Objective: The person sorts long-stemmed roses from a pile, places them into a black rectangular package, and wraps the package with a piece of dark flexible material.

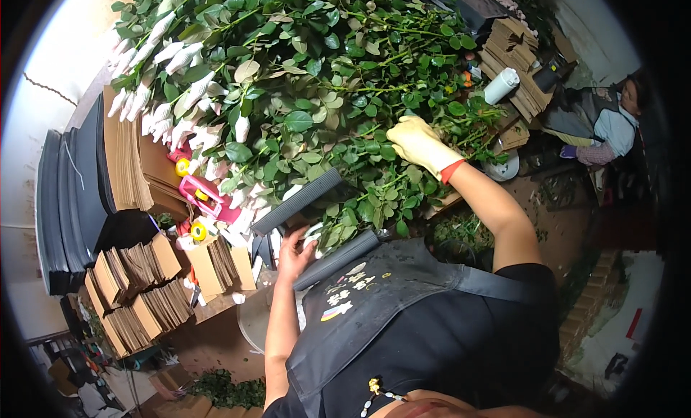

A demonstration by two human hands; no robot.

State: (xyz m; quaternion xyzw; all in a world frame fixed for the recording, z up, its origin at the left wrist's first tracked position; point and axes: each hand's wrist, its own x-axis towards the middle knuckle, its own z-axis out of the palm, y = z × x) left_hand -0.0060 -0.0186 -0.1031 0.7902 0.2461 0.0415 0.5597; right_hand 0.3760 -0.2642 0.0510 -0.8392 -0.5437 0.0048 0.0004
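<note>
Long-stemmed white roses (pixel 216 108), green and leafy with pale buds wrapped in white sleeves, are lying heaped across the desk (pixel 461 195), buds pointing to the person's left and cut stem ends to the right. The right hand (pixel 417 141), wearing a yellow rubber glove with a red cuff, is resting on the stems near their leafy lower ends, fingers curled down among them; whether it is actually gripping a stem cannot be told. The bare left hand (pixel 294 251) is reaching up at the near edge of the pile, fingers apart, touching wrapped buds beside a dark grey ribbed bar (pixel 299 200). Such stems are likely handling light and springy but thorny, with fragile buds, so the bare woody stem looks the safer place to hold. Stacks of brown cardboard sheets (pixel 129 159) and a pink plastic tool (pixel 201 195) are lying just beside the buds, while another person (pixel 604 123) is sitting well apart at right.
</note>
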